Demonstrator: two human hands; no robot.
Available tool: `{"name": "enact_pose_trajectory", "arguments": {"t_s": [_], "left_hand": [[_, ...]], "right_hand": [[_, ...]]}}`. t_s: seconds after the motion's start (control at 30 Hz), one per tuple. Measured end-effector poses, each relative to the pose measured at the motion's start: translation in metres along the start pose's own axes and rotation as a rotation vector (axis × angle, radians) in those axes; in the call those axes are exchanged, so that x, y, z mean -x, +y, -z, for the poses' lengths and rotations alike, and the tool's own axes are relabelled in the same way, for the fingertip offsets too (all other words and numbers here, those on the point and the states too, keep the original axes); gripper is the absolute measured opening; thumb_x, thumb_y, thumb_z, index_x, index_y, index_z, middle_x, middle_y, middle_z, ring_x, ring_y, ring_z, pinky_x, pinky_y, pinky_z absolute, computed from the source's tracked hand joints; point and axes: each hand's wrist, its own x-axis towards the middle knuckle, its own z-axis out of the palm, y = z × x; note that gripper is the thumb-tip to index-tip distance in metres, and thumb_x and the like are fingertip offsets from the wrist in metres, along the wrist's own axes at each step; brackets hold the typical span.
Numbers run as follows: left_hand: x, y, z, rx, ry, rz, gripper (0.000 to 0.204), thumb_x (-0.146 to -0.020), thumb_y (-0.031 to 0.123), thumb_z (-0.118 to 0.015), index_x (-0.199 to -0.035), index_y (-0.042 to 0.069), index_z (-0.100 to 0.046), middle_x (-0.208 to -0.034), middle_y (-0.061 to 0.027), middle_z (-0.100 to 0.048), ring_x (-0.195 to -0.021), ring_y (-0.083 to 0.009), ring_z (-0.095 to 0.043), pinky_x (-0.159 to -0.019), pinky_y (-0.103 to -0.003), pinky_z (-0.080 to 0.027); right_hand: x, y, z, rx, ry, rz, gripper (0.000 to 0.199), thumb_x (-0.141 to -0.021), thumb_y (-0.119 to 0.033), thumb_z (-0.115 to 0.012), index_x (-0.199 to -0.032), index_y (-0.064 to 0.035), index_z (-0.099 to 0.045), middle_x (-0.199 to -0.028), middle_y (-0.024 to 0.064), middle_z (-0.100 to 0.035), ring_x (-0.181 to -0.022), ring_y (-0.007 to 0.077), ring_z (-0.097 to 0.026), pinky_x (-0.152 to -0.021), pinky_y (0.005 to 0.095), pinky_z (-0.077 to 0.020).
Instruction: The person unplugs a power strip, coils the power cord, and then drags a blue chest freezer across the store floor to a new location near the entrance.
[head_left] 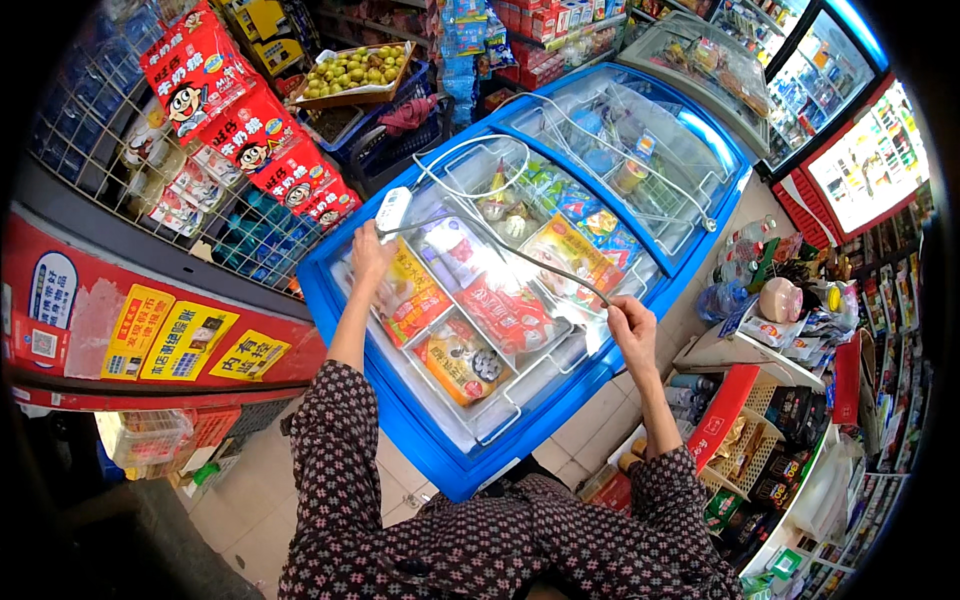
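Observation:
A white box like a power strip (394, 207) is at the far left edge of a blue chest freezer (425, 445). My left hand (370, 258) has its fingers closed at the near end of this strip, where a dark cord (522, 257) begins. The cord runs across the glass lid to my right hand (632, 325), which pinches it above the freezer's right side. A loose white cable (470, 143) loops over the lid farther back. Under the glass lie bagged frozen foods, among them a yellow-orange bag (462, 362) and a red bag (505, 312) in wire baskets.
Red candy packs (250, 125) hang on a wire rack at left. Beyond the freezer's far left stands a box of green fruit (352, 73). A shelf (755, 345) with packaged goods is close on the right, and bottles (735, 265) stand beside the freezer.

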Motion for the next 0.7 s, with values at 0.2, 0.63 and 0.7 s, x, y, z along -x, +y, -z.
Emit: {"name": "enact_pose_trajectory", "arguments": {"t_s": [0.2, 0.63, 0.7], "left_hand": [[-0.006, -0.022, -0.007, 0.091, 0.068, 0.04, 0.069, -0.07, 0.022, -0.073, -0.128, 0.001, -0.043, -0.122, -0.0235, -0.048, -0.111, -0.0385, -0.05, -0.092, -0.043, -0.043], [0.008, -0.026, -0.009, 0.138, 0.1, -0.135, 0.069, -0.073, 0.018, -0.073, -0.131, 0.0, -0.04, -0.123, -0.022, -0.044, -0.113, -0.0378, -0.046, -0.095, -0.042, -0.039], [0.011, -0.025, -0.01, 0.166, 0.121, -0.119, 0.07, -0.074, 0.018, -0.073, -0.132, 0.001, -0.038, -0.124, -0.0223, -0.044, -0.115, -0.0381, -0.045, -0.096, -0.042, -0.038]], "right_hand": [[-0.059, -0.057, -0.003, 0.232, 0.079, 0.297, 0.013, -0.083, -0.005, -0.058, -0.092, 0.002, -0.062, -0.077, 0.0137, -0.061, -0.063, 0.0223, -0.058, -0.059, 0.0296, -0.0442], [-0.09, 0.07, -0.017, 0.62, 0.122, 0.186, 0.015, -0.083, -0.009, -0.056, -0.093, -0.0004, -0.063, -0.081, 0.0179, -0.062, -0.074, 0.0326, -0.061, -0.064, 0.0374, -0.0461], [-0.08, 0.058, -0.015, 0.663, 0.103, 0.159, 0.017, -0.083, -0.009, -0.054, -0.095, -0.0011, -0.064, -0.084, 0.0169, -0.06, -0.08, 0.0344, -0.058, -0.068, 0.0415, -0.0446]]}}
